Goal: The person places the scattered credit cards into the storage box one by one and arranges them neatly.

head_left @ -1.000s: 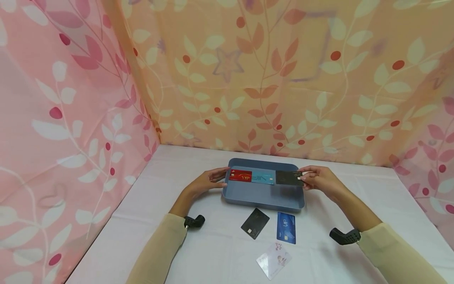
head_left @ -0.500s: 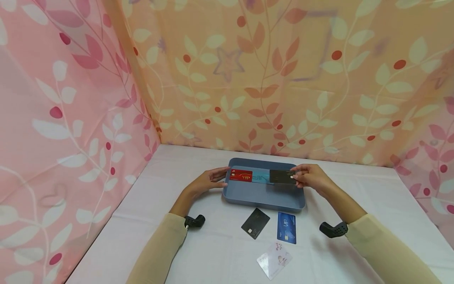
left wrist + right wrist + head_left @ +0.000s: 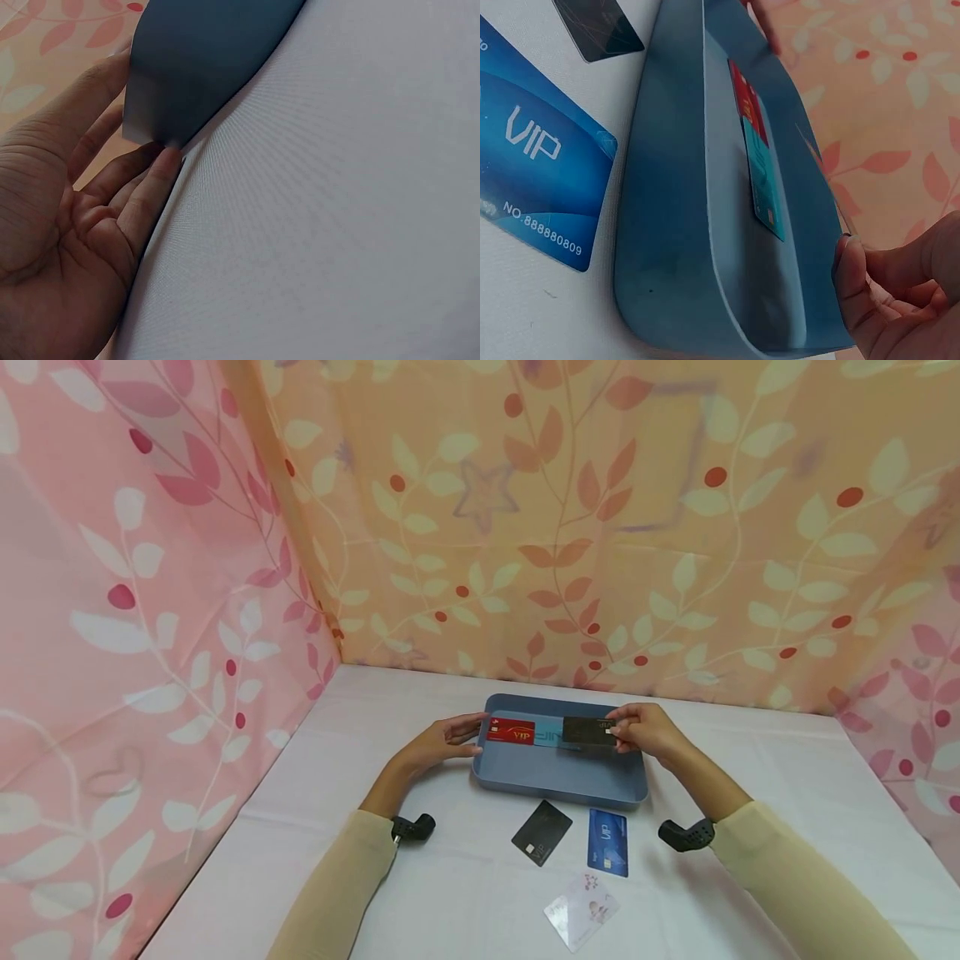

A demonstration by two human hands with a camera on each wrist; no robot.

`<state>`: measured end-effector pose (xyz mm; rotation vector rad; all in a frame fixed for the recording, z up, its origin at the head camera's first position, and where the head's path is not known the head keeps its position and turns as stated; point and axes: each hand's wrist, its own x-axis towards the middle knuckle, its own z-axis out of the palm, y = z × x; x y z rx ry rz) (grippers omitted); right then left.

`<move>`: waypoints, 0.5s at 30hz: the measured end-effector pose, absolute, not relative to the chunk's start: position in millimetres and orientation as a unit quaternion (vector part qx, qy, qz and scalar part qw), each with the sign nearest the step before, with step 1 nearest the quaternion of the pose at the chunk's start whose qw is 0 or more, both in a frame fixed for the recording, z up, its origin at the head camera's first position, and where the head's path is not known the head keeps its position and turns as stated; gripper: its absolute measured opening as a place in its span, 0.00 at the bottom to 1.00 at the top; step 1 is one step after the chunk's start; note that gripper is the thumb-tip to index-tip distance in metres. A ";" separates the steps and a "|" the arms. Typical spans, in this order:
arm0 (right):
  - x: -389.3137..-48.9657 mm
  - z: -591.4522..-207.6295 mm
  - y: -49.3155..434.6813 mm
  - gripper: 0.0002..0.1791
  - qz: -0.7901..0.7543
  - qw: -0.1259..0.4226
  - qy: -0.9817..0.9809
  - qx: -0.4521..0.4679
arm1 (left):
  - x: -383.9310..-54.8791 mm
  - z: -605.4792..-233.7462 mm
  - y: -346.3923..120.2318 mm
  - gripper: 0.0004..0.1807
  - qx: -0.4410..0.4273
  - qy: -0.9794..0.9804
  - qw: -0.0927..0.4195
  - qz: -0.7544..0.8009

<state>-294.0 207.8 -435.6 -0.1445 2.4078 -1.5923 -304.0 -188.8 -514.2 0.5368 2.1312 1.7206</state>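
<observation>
My right hand (image 3: 651, 731) pinches a black VIP card (image 3: 585, 730) by its right end, over the blue-grey tray (image 3: 555, 768). In the right wrist view this card shows nearly edge-on above the tray's far wall. Inside the tray, a red VIP card (image 3: 512, 732) and a light blue card (image 3: 760, 176) lie end to end along the back side. The held card overlaps the light blue one in the head view. At the tray's left end, my left hand (image 3: 431, 750) touches the outer wall with extended fingers, some hidden behind the tray in the left wrist view.
On the white cloth before the tray lie another black card (image 3: 542, 832), a dark blue VIP card (image 3: 607, 842) and a pale card with a flower print (image 3: 581, 911). A patterned orange curtain (image 3: 555, 543) hangs behind the table, with a pink one (image 3: 150, 635) at the left.
My right hand has moved left with the black card, from the tray's right end to over part of the light blue card. The left hand stays at the tray's left end.
</observation>
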 end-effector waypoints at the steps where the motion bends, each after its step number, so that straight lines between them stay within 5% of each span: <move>1: -294.7 -436.5 207.6 0.19 -0.547 0.126 0.826 -0.050 | -303.8 -513.9 -188.4 0.39 0.189 0.752 0.175 0.607; 15: -303.3 -442.1 199.1 0.17 -0.522 0.126 0.842 -0.055 | -301.1 -510.3 -188.2 0.39 0.182 0.755 0.175 0.605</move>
